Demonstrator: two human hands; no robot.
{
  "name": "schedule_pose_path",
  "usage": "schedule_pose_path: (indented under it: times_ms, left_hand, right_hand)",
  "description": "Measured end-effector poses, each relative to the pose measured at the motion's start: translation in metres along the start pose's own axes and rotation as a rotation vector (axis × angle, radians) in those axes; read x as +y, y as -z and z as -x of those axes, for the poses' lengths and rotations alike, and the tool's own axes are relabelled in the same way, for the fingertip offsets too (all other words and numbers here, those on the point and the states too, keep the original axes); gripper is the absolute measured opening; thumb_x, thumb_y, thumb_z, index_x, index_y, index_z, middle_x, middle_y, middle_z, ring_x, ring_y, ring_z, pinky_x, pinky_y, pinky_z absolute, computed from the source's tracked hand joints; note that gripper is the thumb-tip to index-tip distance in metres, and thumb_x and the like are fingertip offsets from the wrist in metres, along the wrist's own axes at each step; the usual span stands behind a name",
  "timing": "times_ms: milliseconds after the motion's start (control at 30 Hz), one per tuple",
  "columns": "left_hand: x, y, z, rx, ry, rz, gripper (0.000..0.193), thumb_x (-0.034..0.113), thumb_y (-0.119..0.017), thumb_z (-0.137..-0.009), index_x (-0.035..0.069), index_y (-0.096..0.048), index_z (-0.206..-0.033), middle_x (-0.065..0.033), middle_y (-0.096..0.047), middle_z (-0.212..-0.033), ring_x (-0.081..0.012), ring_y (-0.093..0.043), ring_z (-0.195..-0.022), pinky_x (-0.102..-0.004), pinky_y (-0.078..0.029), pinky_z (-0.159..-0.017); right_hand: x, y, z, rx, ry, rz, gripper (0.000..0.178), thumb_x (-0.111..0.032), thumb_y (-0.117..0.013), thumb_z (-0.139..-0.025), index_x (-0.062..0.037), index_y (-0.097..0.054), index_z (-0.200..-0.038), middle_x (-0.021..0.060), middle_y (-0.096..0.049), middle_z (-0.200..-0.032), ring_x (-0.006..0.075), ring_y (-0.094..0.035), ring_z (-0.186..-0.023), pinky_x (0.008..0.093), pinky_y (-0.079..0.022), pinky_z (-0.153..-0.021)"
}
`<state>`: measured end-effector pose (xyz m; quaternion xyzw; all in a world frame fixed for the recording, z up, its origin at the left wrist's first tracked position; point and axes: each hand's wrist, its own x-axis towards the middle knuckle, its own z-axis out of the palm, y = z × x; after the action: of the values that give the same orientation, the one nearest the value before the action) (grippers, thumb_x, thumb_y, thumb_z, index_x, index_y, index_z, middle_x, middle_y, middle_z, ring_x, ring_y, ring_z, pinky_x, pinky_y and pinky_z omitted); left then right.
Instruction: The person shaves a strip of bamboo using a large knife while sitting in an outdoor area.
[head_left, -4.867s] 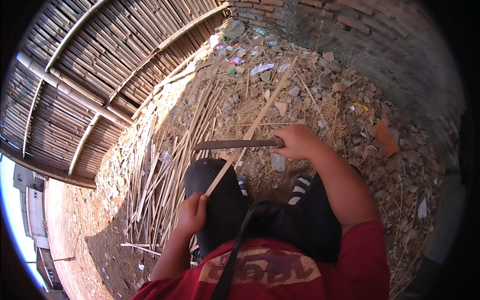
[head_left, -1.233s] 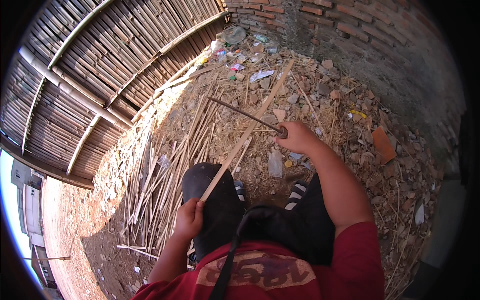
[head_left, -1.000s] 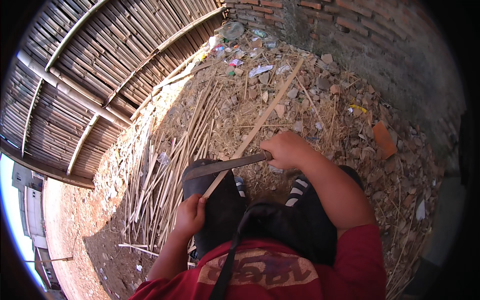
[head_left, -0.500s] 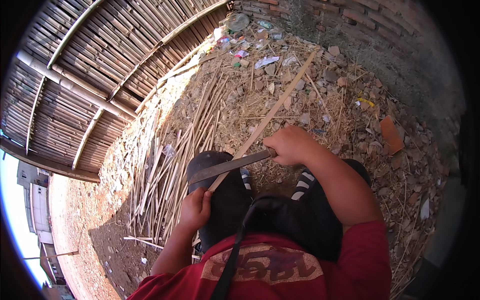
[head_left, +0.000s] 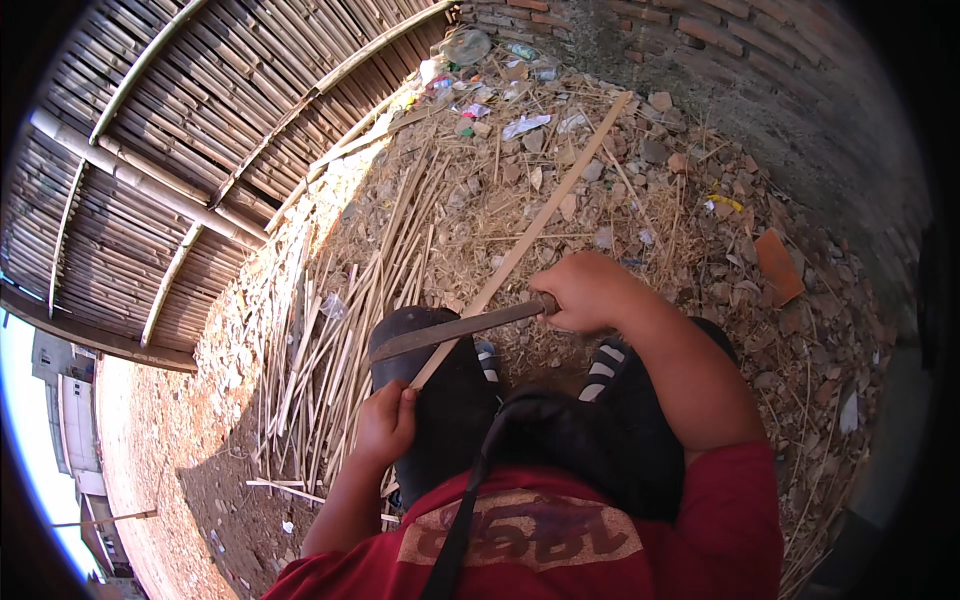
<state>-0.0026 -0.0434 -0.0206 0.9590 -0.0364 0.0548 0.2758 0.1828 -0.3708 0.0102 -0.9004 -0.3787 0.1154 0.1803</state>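
My right hand [head_left: 580, 290] is closed round the handle of a long dark machete [head_left: 450, 333], whose blade points left across my knee. Beneath the blade runs a long flat bamboo strip [head_left: 540, 220], slanting from my left knee up toward the brick wall. My left hand [head_left: 387, 420] grips the strip's near end, the thumb pressed on it. The blade crosses the strip a little above that hand; whether it bites into the bamboo cannot be made out.
Many thin bamboo strips [head_left: 340, 350] lie piled on the ground to my left. A bamboo slat panel [head_left: 190, 150] stands at upper left. Rubble and litter cover the soil up to a brick wall [head_left: 700, 40]. An orange tile piece [head_left: 778, 266] lies at right.
The machete blade has tilted slightly, lying flatter across the strip. Both hands keep their grips and have hardly moved; the whole view has shifted a little.
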Motion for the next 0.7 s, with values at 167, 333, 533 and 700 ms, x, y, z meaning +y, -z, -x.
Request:
schedule_pose_path:
  times_ms: [167, 333, 533, 700]
  left_hand:
    - [0.003, 0.003, -0.004, -0.032, 0.104, 0.125, 0.022, 0.017, -0.051, -0.104, 0.001, -0.064, -0.095, -0.0201, -0.063, -0.072, -0.0400, -0.066, -0.070, -0.0451, -0.048, -0.063]
    - [0.004, 0.003, -0.007, -0.055, 0.091, 0.105, 0.023, 0.017, -0.051, -0.104, 0.001, -0.064, -0.095, -0.0190, -0.064, -0.072, -0.0371, -0.067, -0.069, -0.0430, -0.049, -0.063]
    - [-0.005, 0.002, 0.003, 0.002, 0.027, 0.119, 0.026, 0.020, -0.051, -0.105, -0.001, -0.065, -0.096, -0.0184, -0.064, -0.072, -0.0346, -0.066, -0.068, -0.0409, -0.049, -0.063]
    - [-0.003, -0.001, 0.000, 0.020, 0.043, 0.145, 0.033, 0.025, -0.050, -0.106, -0.002, -0.066, -0.096, -0.0139, -0.063, -0.071, -0.0252, -0.064, -0.066, -0.0363, -0.047, -0.063]
  right_hand:
    - [0.045, 0.008, 0.001, 0.143, -0.254, -0.182, 0.021, -0.029, -0.076, -0.079, -0.0107, -0.068, -0.088, 0.0123, -0.068, -0.077, 0.0365, -0.070, -0.083, 0.0488, -0.055, -0.074]
    - [0.025, 0.000, 0.002, 0.134, -0.111, -0.069, 0.025, -0.031, -0.077, -0.080, -0.0091, -0.069, -0.089, 0.0126, -0.068, -0.075, 0.0357, -0.069, -0.078, 0.0476, -0.053, -0.071]
    - [0.045, 0.009, 0.003, 0.176, -0.204, -0.256, 0.025, -0.031, -0.077, -0.081, -0.0087, -0.067, -0.085, 0.0123, -0.064, -0.069, 0.0355, -0.065, -0.069, 0.0459, -0.050, -0.064]
    - [0.049, 0.005, 0.004, 0.408, -0.170, -0.205, 0.018, -0.024, -0.076, -0.079, -0.0105, -0.067, -0.087, 0.0109, -0.066, -0.073, 0.0326, -0.068, -0.074, 0.0473, -0.053, -0.067]
